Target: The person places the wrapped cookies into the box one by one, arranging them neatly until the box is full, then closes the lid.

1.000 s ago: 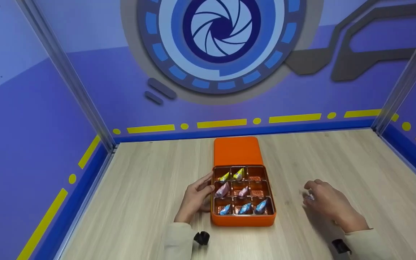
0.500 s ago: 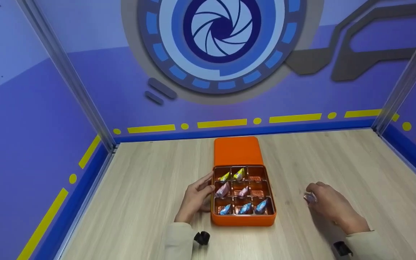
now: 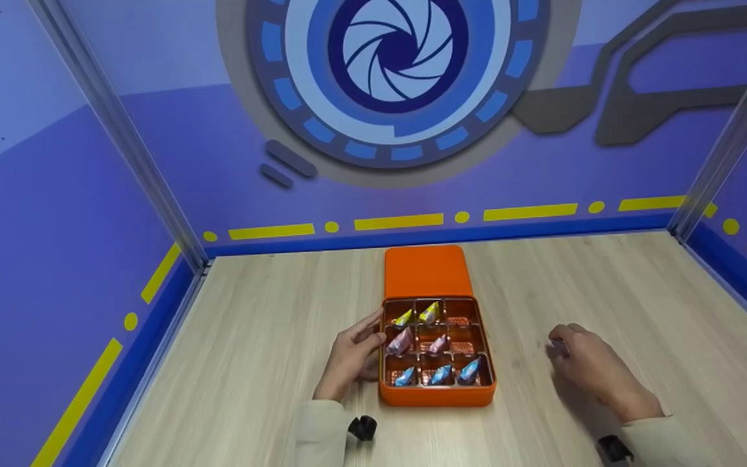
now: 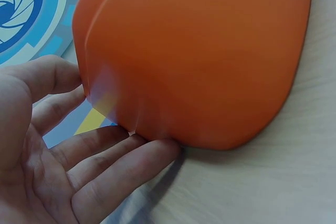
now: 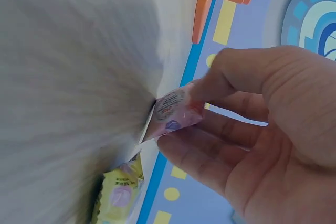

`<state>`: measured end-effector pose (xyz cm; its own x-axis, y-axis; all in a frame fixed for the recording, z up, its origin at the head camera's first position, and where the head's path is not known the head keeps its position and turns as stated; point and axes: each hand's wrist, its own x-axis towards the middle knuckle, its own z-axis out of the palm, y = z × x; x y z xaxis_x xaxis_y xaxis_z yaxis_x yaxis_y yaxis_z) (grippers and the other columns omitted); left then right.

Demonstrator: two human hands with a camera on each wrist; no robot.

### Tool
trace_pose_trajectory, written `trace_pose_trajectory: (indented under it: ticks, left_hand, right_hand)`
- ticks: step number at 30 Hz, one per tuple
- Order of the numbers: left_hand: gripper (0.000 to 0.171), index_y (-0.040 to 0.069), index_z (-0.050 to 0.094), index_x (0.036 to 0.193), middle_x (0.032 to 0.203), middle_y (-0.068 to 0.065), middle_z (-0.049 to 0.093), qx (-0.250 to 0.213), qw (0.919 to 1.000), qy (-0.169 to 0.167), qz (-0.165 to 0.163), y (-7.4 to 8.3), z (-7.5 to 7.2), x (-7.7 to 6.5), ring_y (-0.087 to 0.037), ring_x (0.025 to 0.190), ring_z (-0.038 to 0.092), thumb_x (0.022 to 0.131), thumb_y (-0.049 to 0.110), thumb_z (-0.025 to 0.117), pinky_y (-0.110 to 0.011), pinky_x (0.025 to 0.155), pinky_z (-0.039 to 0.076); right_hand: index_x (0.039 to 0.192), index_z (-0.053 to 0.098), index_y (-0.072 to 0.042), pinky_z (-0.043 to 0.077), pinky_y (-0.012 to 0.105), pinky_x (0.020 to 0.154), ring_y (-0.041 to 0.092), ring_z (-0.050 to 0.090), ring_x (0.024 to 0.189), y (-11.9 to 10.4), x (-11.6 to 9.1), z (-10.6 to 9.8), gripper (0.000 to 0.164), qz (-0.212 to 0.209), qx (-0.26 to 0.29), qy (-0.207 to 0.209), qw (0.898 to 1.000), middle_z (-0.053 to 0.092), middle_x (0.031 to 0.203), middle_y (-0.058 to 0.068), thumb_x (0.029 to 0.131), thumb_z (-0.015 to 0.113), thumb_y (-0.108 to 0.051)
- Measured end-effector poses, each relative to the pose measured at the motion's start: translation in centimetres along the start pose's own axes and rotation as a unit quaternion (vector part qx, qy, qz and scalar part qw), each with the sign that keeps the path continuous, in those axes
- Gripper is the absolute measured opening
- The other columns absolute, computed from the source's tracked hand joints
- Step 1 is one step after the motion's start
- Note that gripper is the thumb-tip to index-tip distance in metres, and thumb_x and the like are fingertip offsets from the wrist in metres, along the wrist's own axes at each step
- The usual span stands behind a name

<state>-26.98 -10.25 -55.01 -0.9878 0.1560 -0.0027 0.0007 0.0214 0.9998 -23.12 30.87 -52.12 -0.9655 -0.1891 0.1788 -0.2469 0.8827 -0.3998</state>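
Note:
An orange box [image 3: 438, 396] with a grid of compartments sits on the table. Two yellow-wrapped candies [image 3: 429, 312] are in its far row, two pink ones [image 3: 399, 340] in the middle row, and blue ones [image 3: 469, 370] across the near row. Against the box's left wall rests my left hand [image 3: 347, 357], fingertips and thumb touching its side. My right hand [image 3: 597, 373], well to the right of the box, pinches a pink wrapped candy [image 5: 176, 108] between thumb and fingers, low over the table. Beside it lies a yellow wrapped candy [image 5: 121, 192], hidden by the hand in the head view.
An orange lid [image 3: 426, 271] lies flat behind the box, adjoining its far edge. Purple panels [image 3: 360, 194] stand along the back and both sides of the wooden table [image 3: 270, 324]. Black clips [image 3: 362, 428] show at both cuffs.
The pink candy has turned in my right fingers, and less of it shows in the head view now than half a second ago. My left hand and the box have stayed put.

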Motion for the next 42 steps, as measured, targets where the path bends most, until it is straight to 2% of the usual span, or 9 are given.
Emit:
trace_pose_trajectory:
  ticks: [8,15,18,22,26,30,35,38,42]
  left_hand:
    - [0.052,0.015,0.058,0.155,0.155,-0.018,0.054,0.011,0.9999,0.007,0.005,0.06,0.1,0.01,-0.038,0.137,0.056,0.103,0.016,0.068,-0.053,0.101,0.054]
    - [0.053,0.016,0.058,0.155,0.156,-0.019,0.053,0.009,0.9999,0.004,0.005,0.04,0.02,0.01,-0.039,0.137,0.056,0.104,0.016,0.068,-0.052,0.088,0.061]
    - [0.052,0.014,0.057,0.156,0.154,-0.019,0.055,0.006,0.9999,-0.002,0.013,0.01,-0.02,0.04,-0.037,0.137,0.057,0.105,0.014,0.067,-0.046,0.094,0.059]
    - [0.051,0.012,0.056,0.156,0.153,-0.019,0.056,0.002,0.9997,-0.009,0.021,0.0,-0.05,0.05,-0.033,0.138,0.057,0.105,0.012,0.066,-0.04,0.108,0.051]
    - [0.051,0.012,0.056,0.156,0.152,-0.018,0.057,0.002,0.9998,-0.008,0.018,-0.01,-0.03,0.08,-0.032,0.137,0.058,0.105,0.012,0.066,-0.039,0.108,0.051]
    - [0.052,0.012,0.056,0.156,0.152,-0.018,0.057,0.004,0.9998,-0.005,0.016,-0.03,-0.03,0.13,-0.032,0.137,0.058,0.105,0.012,0.066,-0.04,0.108,0.051]
    - [0.051,0.012,0.057,0.155,0.152,-0.018,0.057,0.01,0.9998,-0.001,0.018,0.0,0.0,0.14,-0.033,0.137,0.058,0.105,0.012,0.067,-0.042,0.11,0.049]
    - [0.051,0.013,0.057,0.155,0.152,-0.018,0.058,0.011,0.9998,0.001,0.016,0.03,0.04,0.09,-0.033,0.137,0.058,0.105,0.012,0.066,-0.044,0.11,0.049]
    - [0.051,0.014,0.057,0.155,0.152,-0.017,0.058,0.019,0.9997,0.006,0.011,0.08,0.1,0.0,-0.034,0.138,0.057,0.105,0.013,0.067,-0.048,0.11,0.049]
  right_hand:
    - [0.108,0.069,0.007,0.057,0.055,0.077,0.036,0.07,0.091,-0.23,-0.32,0.03,0.015,-0.002,0.015,0.035,0.999,0.068,0.1,0.016,0.093,0.069,0.007]
    - [0.108,0.071,0.002,0.057,0.054,0.079,0.031,0.07,0.092,-0.51,-0.14,0.05,0.011,0.022,0.048,0.05,0.997,0.072,0.103,0.013,0.097,0.072,0.001]
    - [0.108,0.075,-0.002,0.057,0.051,0.079,0.027,0.07,0.091,-0.61,-0.05,0.11,0.01,0.029,0.069,0.055,0.996,0.074,0.102,0.008,0.097,0.074,-0.003]
    - [0.108,0.077,-0.005,0.057,0.042,0.076,0.022,0.068,0.088,-0.62,-0.06,0.16,0.011,0.027,0.092,0.066,0.993,0.075,0.099,0.003,0.097,0.077,-0.004]
    - [0.111,0.076,-0.004,0.056,0.035,0.074,0.02,0.068,0.089,-0.64,-0.07,0.14,0.013,0.037,0.108,0.068,0.991,0.075,0.1,0.001,0.099,0.075,-0.006]
    - [0.114,0.073,-0.004,0.059,0.044,0.082,0.025,0.071,0.096,-0.68,-0.13,0.18,0.014,0.06,0.127,0.066,0.988,0.075,0.104,0.005,0.101,0.073,-0.009]
    - [0.116,0.069,-0.005,0.057,0.056,0.093,0.032,0.071,0.105,-0.59,-0.13,0.36,0.017,0.092,0.147,0.053,0.983,0.074,0.11,0.01,0.102,0.073,-0.013]
    - [0.116,0.068,-0.006,0.057,0.056,0.093,0.032,0.07,0.107,-0.46,-0.19,0.36,0.017,0.11,0.148,0.036,0.982,0.074,0.112,0.01,0.103,0.073,-0.016]
    - [0.113,0.07,-0.008,0.057,0.049,0.084,0.028,0.069,0.101,-0.11,-0.44,0.15,0.015,0.105,0.131,0.033,0.985,0.074,0.108,0.007,0.102,0.075,-0.018]
